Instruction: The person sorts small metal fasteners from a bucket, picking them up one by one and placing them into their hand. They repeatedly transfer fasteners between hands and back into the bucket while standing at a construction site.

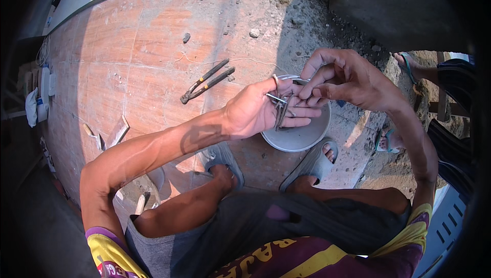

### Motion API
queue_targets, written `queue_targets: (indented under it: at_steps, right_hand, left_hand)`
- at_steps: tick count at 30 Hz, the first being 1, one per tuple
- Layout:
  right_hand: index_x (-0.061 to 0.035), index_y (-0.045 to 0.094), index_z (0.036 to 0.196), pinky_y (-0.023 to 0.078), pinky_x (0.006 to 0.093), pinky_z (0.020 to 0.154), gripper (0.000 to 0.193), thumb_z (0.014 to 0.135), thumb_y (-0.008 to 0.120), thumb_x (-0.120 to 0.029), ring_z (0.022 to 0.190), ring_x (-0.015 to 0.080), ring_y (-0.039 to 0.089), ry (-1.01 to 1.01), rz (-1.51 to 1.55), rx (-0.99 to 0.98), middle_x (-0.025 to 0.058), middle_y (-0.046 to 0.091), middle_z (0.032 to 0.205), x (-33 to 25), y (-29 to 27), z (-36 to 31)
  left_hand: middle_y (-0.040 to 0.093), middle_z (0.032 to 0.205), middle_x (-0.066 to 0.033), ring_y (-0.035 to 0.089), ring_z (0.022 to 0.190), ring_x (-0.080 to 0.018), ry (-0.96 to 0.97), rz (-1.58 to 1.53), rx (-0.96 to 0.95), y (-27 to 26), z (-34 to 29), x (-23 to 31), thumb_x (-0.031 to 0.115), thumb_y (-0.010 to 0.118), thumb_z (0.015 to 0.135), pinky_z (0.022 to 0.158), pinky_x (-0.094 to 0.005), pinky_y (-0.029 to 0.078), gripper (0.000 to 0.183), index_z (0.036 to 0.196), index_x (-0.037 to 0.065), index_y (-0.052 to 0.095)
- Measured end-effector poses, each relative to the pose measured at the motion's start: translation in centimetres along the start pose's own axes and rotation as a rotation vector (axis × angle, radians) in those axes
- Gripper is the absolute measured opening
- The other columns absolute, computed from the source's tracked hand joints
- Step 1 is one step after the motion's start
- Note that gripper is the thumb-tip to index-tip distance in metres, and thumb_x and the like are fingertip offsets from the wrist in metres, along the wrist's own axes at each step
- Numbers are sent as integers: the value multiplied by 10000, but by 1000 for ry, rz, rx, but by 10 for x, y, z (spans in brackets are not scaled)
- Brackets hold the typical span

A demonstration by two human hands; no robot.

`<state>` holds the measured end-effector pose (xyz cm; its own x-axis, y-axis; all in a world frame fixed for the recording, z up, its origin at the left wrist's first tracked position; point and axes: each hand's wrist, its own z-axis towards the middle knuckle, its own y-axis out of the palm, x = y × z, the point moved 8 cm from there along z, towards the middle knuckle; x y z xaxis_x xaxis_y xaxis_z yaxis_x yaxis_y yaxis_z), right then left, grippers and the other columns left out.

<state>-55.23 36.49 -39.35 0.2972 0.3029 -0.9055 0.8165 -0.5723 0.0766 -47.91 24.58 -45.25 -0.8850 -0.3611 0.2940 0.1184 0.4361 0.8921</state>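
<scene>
My left hand (255,105) is turned palm up over a white bucket (294,142), fingers stretched out. Several nails (280,112) lie across its palm and fingers, most dull grey and one shiny. Just above those fingertips, my right hand (348,78) bends its thumb and fingers together in a pinch. Whatever the pinch holds, if anything, is too small to make out. Both hands hide much of the bucket's inside. Left of the bucket, pincers (207,82) with dark handles rest on the tiled floor, handles spread.
A thin string (230,59) trails over the dusty tiles (143,38) toward the bucket. Small stones (254,33) lie farther off. My sandalled feet (309,165) flank the bucket's near side. Another person's feet in flip-flops (391,141) are at the right. A wooden-handled tool (142,202) lies near my left knee.
</scene>
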Motion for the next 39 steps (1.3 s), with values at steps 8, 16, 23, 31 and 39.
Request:
queue_targets:
  at_steps: [8,16,23,31,39]
  right_hand:
    - [-17,603,1265,654,322,749,263,1083,648,-203,868,165,767,78,164,124,79,735,973,1,-18,-7]
    - [50,561,1348,656,384,931,345,1128,415,-172,995,274,779,131,419,171,180,733,1117,6,0,-2]
    - [59,566,1333,640,386,913,376,1119,395,-200,975,282,766,157,472,162,190,730,1086,-3,10,-1]
    - [-24,713,1013,468,280,642,127,991,745,-145,736,72,584,13,-264,173,-7,656,808,-1,19,-6]
    - [6,689,994,533,368,677,184,898,822,-77,741,189,672,-147,-558,227,105,685,844,-18,35,-6]
  left_hand:
    - [554,1549,-243,543,1453,-351,-4,-26,-7,6,-4,4,414,315,1140,1226,-470,428,670,1560,-98,418]
    - [551,1524,-284,554,1433,-391,40,-90,97,-1,-8,3,395,333,1146,1219,-492,441,626,1519,-94,449]
    - [483,1585,-307,470,1499,-421,53,-71,86,1,-11,9,390,309,1144,1267,-511,381,649,1583,-83,378]
    - [581,1494,-254,591,1380,-356,65,-125,94,-2,-9,10,406,322,1154,1242,-514,414,625,1516,-82,466]
    - [660,1397,-189,653,1273,-326,102,-132,-6,-10,-4,7,391,369,1151,1188,-504,463,559,1447,-46,556]
